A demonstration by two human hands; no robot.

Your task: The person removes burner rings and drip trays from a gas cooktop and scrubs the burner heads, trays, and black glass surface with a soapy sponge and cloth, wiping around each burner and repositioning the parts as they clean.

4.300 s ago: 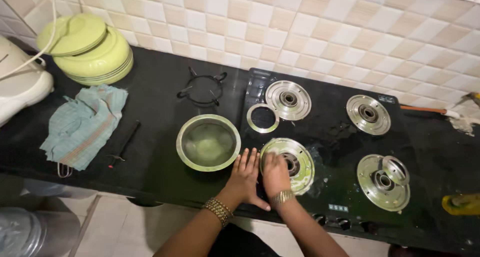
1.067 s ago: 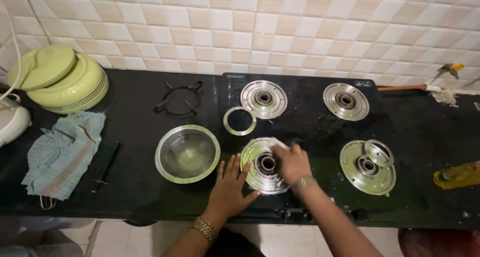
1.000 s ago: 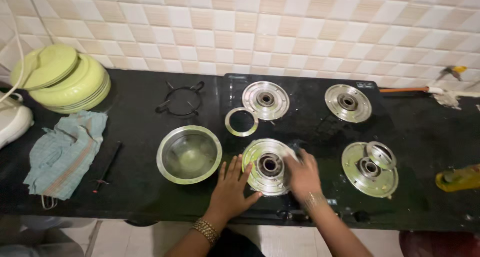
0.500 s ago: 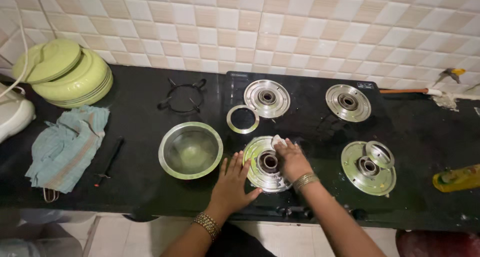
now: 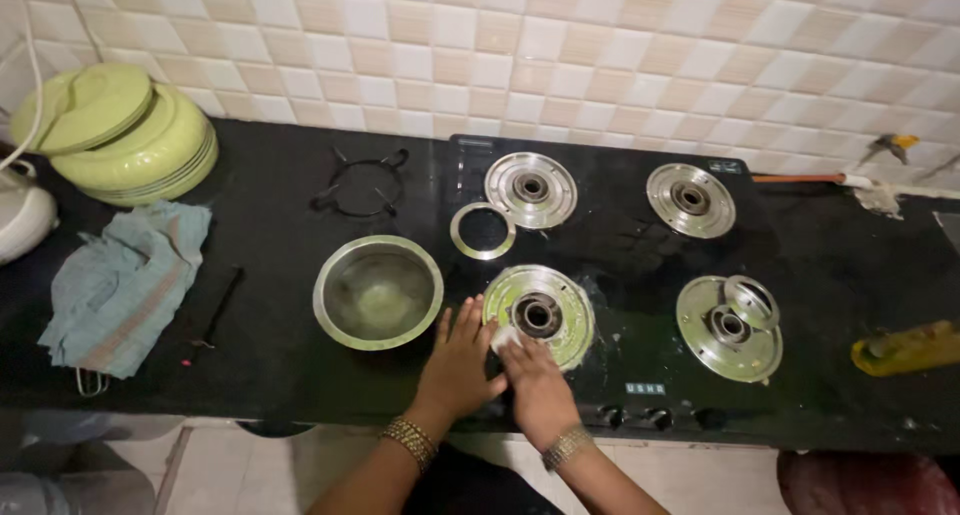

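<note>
Burner plate wiped by right hand; left hand flat beside.

A: What's worn on the arms?
B: Both forearms bare, no sleeves. Left hand: stack of gold-tone bangles at the wrist, approx. 7 o'clock of the hand.
A: And the right hand?
B: Gold-tone beaded bracelet at the wrist, 5 o'clock. Rings: can't tell.

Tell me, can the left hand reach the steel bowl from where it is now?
Probably yes. The left hand lies flat on the counter right beside the steel bowl, with nothing between them. The right hand is on the other side, at the burner plate, so it does not block.
</note>
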